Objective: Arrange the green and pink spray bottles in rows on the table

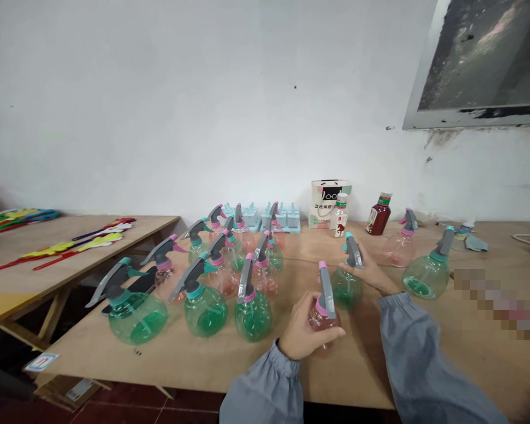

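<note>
My left hand (302, 333) is closed around the round body of a pink spray bottle (324, 323) with a grey and pink trigger head, upright near the table's front. Just beyond and to its right is a green spray bottle (347, 290) with a grey and turquoise head. My right hand (370, 270) grips this one at its neck, the thumb in front and the other fingers partly hidden behind the head. To the left of my hands, several green and pink spray bottles stand grouped, among them a green bottle with a pink collar (253, 318).
On the right stand another pink spray bottle (398, 247) and a green one (426, 275). A paper bag (320, 206), a clear bottle (340, 218) and a dark red bottle (378, 217) are by the wall. Light blue molds (287, 217) lie behind the group.
</note>
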The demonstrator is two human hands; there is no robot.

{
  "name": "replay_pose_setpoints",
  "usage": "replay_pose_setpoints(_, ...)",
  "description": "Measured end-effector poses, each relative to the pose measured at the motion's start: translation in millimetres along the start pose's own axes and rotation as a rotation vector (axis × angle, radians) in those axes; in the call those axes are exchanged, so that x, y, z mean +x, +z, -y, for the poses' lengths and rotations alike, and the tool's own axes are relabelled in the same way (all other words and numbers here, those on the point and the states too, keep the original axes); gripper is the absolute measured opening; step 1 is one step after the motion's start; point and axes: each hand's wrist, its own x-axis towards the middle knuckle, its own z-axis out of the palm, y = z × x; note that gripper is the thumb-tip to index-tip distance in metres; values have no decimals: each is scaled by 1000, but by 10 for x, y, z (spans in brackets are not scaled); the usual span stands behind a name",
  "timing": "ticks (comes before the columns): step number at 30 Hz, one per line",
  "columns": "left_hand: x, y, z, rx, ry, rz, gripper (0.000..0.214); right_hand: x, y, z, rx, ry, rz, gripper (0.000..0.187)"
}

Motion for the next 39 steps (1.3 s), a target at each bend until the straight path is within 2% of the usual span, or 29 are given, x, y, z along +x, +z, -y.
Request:
replay_pose_setpoints(2, -63, 6, -1, -29, -36, -61, 40, -7, 75, -21, 16, -23, -52, 68)
replay_pose_setpoints(5, -216, 44, 77, -77, -81, -206, 50, 2, 142, -26, 52, -33, -158, 59)
replay_pose_setpoints(7, -328, 94, 176, -136, -75, -324, 58, 6, 165, -20, 105, 2, -233, 54)
replay_pose_setpoints(9, -419, 150, 289, -198, -43, -406, 60, 0, 183, -11, 173, 71, -248, 54)
replay_pose_setpoints(12, -492, 202, 421, -249, -7, -392, 67, -22, 206, 10, 274, 162, -133, 57)
replay_pose_setpoints(14, -512, 201, 460, -219, -3, -367, 70, -40, 213, 42, 312, 150, -96, 59)
replay_pose_setpoints(18, -543, 162, 466, -106, 1, -391, 66, -76, 208, 156, 361, 37, -119, 66)
replay_pose_setpoints(21, -561, 150, 474, -93, 14, -386, 65, -96, 206, 219, 422, 4, -103, 68)
replay_pose_setpoints(28, -522, 144, 422, -90, 24, -375, 61, -107, 219, 218, 446, 44, -170, 66)
replay_pose_setpoints(32, -496, 116, 333, -97, 10, -336, 60, -132, 228, 309, 407, 30, -92, 68)
replay_pose_setpoints(36, -495, 100, 309, -80, 0, -342, 60, -134, 218, 369, 450, 34, -151, 69)
replay_pose_setpoints(39, -497, 100, 308, -80, 2, -335, 60, -124, 209, 323, 442, 18, -135, 66)
